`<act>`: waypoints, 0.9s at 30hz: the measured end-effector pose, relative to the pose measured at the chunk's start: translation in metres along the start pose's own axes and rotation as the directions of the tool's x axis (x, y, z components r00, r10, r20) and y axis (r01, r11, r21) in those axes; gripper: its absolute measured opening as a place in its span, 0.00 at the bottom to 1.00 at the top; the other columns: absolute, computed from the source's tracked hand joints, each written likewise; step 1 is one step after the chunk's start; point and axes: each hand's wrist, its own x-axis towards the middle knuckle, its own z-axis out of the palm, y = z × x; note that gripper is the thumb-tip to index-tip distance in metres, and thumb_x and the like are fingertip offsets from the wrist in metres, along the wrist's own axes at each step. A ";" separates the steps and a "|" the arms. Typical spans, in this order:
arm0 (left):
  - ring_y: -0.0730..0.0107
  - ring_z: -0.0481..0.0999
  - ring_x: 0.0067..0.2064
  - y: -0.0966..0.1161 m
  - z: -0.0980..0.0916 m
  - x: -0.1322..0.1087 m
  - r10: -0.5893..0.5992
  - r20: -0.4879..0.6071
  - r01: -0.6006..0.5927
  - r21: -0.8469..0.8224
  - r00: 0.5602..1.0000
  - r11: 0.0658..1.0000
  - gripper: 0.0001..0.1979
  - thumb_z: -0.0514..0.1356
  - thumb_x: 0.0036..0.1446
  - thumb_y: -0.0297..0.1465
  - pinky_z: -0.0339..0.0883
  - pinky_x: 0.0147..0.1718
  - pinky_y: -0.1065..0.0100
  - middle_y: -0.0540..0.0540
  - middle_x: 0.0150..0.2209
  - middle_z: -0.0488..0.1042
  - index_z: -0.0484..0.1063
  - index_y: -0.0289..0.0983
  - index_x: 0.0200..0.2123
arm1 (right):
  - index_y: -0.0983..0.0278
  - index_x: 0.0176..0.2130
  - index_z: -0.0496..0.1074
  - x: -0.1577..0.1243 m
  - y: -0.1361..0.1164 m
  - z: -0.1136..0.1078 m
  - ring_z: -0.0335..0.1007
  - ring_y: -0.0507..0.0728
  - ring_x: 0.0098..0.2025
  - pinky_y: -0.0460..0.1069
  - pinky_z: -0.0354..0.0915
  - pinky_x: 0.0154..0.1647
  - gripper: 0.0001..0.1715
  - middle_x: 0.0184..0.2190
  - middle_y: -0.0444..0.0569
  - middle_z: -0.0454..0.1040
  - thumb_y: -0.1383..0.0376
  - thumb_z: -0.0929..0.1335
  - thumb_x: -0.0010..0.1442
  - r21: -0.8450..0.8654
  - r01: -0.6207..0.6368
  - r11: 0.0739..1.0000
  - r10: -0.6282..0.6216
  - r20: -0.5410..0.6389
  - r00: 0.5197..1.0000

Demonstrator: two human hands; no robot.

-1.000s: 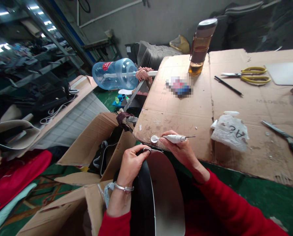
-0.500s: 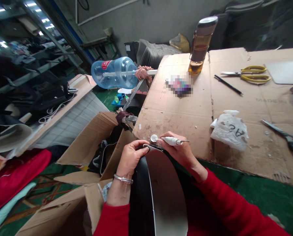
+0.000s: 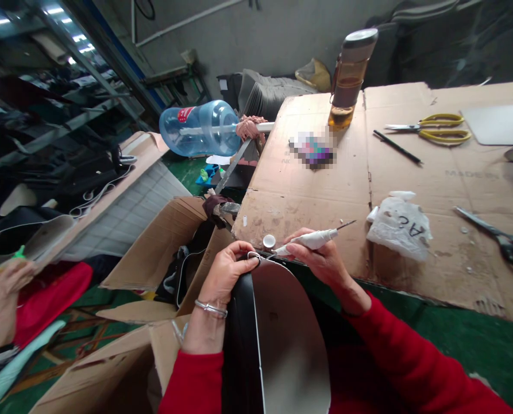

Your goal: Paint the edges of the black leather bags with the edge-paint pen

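My left hand (image 3: 230, 270) pinches the top edge of a curved piece (image 3: 288, 322), black outside, grey-brown inside, with white cord along its rim. A loop of that cord shows by the thumb. My right hand (image 3: 320, 259) is closed round a slim white-handled tool (image 3: 314, 238) with a thin metal rod at its far end. Its other, narrow end points at the piece's top edge beside my left thumb; whether it touches cannot be made out. A small round white cap (image 3: 269, 241) sits at the table's near edge, just beyond the tool's tip.
On the cardboard-covered table (image 3: 308, 201) are a tea bottle (image 3: 348, 77), yellow-handled scissors (image 3: 443, 127), a black pencil (image 3: 397, 148), a plastic bag (image 3: 400, 227) and black scissors (image 3: 506, 241). Open cartons (image 3: 161, 241) stand left. Another person's hand (image 3: 6, 282) works at far left.
My right hand has drawn the tool's tip away from the white cap to the piece's edge, tilting its rear end upward. The other person's hand has come further into view.
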 end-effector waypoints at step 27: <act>0.73 0.75 0.30 0.010 0.013 -0.006 -0.020 0.058 0.025 -0.080 0.998 0.997 0.19 0.78 0.35 0.30 0.67 0.31 0.73 0.50 0.30 0.79 0.76 0.35 0.31 | 0.64 0.35 0.80 0.001 -0.002 -0.003 0.72 0.54 0.29 0.47 0.66 0.29 0.14 0.30 0.48 0.78 0.55 0.73 0.63 -0.013 -0.004 1.000 0.004 0.036 0.999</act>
